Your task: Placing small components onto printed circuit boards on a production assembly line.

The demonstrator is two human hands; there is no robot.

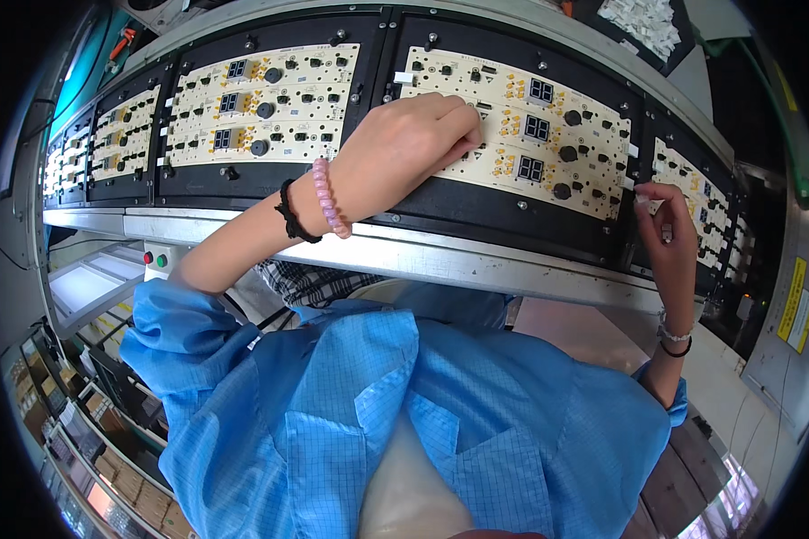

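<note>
Between the left hand (413, 135) and the right hand (667, 220), an open way lies over the right part of the middle circuit boards (602, 135), although two-digit displays (537, 128) and black round components (568, 154) stand up from the surface there. The left hand itself blocks the left part of these boards, and its forearm (252, 220) crosses above the silver rail (440, 260). The right hand obstructs near their right end. Along the black frame (476, 202), metal studs (522, 206) stick up.

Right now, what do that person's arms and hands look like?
The left hand is gloveless, with a pink beaded bracelet and a knotted black band at the wrist. The right hand is gloveless too, with a pale bracelet and thin black band. Blue sleeves with fine grid lines end near the elbows.
</note>
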